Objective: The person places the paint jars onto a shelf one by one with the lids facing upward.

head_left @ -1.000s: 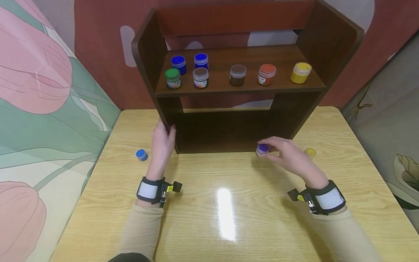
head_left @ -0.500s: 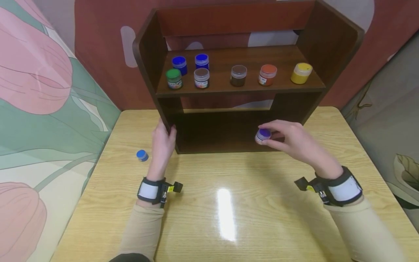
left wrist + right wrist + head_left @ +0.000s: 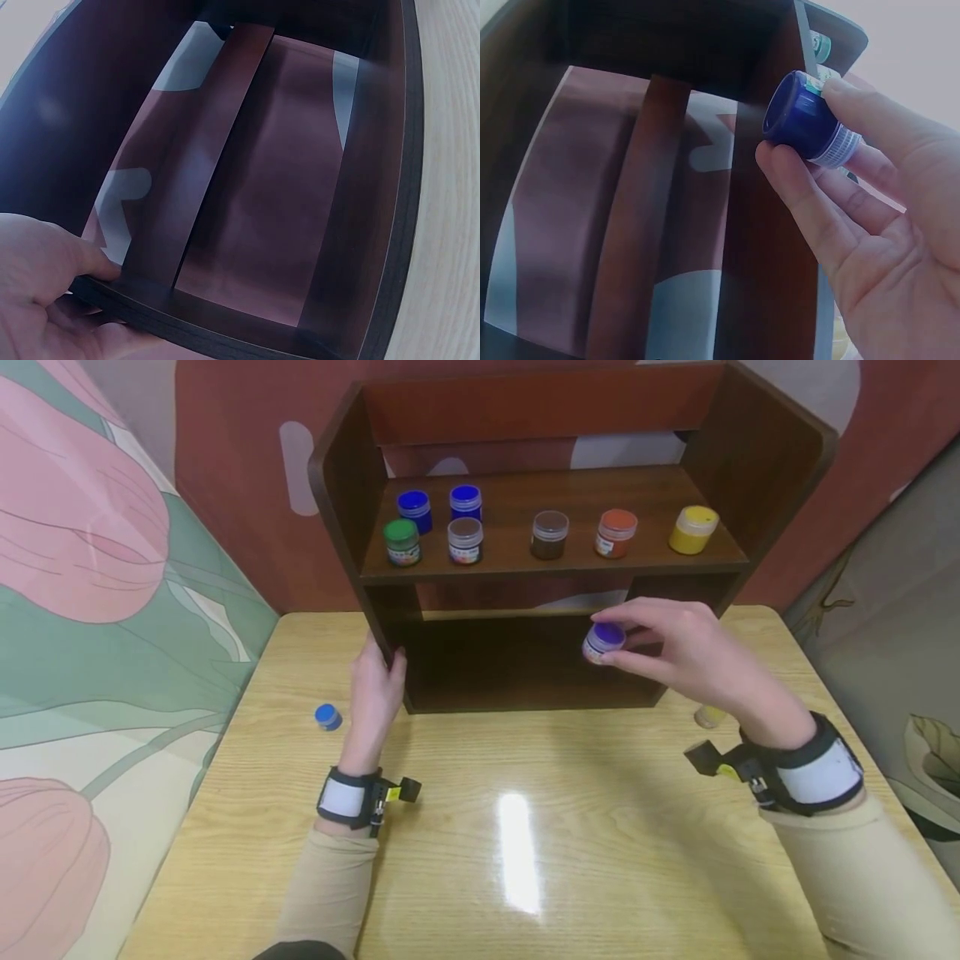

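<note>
My right hand (image 3: pixel 682 643) pinches a small paint jar (image 3: pixel 603 643) with a purple-blue lid between thumb and fingers, held in front of the lower opening of a dark brown shelf (image 3: pixel 555 572). In the right wrist view the jar (image 3: pixel 806 120) shows its deep blue base, with the thumb on one side and fingertips on the other. My left hand (image 3: pixel 375 685) grips the front edge of the shelf's left side panel, low down. In the left wrist view the thumb of that hand (image 3: pixel 52 292) lies inside the panel (image 3: pixel 172 315), the fingers outside.
On the upper shelf stand a green jar (image 3: pixel 402 543), two blue jars (image 3: pixel 415 512), two brown-black jars (image 3: pixel 550 537), a red jar (image 3: pixel 617 535) and a yellow jar (image 3: pixel 693 532). A blue-lidded jar (image 3: pixel 327 717) is on the table at left, a yellowish jar (image 3: pixel 708 717) at right.
My right hand has lifted the purple-blue jar from the table near the shelf's front edge, moving it up before the lower opening. The left hand keeps its grip on the side panel.
</note>
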The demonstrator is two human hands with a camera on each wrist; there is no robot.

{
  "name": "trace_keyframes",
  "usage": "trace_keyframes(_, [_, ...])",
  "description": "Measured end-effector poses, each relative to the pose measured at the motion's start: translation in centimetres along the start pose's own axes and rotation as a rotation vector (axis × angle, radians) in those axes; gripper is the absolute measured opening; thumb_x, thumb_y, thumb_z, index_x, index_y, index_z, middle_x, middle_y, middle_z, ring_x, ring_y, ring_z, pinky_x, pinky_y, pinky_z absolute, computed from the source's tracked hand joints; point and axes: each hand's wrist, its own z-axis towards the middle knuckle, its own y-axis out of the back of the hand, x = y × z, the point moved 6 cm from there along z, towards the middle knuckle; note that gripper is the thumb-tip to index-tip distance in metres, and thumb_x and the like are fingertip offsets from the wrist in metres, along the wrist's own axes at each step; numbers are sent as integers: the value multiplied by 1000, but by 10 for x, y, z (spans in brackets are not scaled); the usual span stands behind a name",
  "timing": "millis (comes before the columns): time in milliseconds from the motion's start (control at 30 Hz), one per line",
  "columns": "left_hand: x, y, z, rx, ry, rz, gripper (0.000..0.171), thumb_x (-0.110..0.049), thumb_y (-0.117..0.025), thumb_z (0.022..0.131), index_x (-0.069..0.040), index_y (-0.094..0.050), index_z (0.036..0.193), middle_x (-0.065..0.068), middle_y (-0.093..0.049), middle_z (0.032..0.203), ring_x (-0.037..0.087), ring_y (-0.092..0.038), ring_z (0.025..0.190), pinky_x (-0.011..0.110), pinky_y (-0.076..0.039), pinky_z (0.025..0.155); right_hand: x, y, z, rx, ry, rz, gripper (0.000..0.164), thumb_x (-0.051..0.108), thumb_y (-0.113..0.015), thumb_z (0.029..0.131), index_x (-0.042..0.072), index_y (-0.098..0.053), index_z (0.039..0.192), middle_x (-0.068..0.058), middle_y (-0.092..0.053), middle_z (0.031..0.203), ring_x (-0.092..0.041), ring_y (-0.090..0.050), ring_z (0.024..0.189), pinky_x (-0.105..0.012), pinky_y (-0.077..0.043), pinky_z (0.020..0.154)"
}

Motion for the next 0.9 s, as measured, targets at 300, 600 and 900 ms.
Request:
trace_keyframes(300, [0,-1,0,6,1,-12,29,-8,-57,99,2,-53,127,27,-66,124,42,-65,116,54,-56,96,7,11,12,-25,8,7,48,4,-85,75,6,-67,119,-7,-74,104,-21,-75,89,-3,-51,82])
trace_keyframes(600, [0,-1,0,5,3,-16,31,-9,-56,100,5,-53,127,28,-66,123,43,-64,117,54,-54,98,14,28,20,-60,37,3,47,2,-85,74,7,-69,118,-5,-75,102,-11,-74,89,1,-48,83])
trace_keyframes(900, [1,0,0,-1,0,-14,30,-10,-57,99,2,-54,126,26,-66,122,42,-65,115,53,-56,97,21,43,35,-28,4,-16,46,6,-83,79,7,-67,122,-8,-76,104,-9,-75,93,3,-46,82])
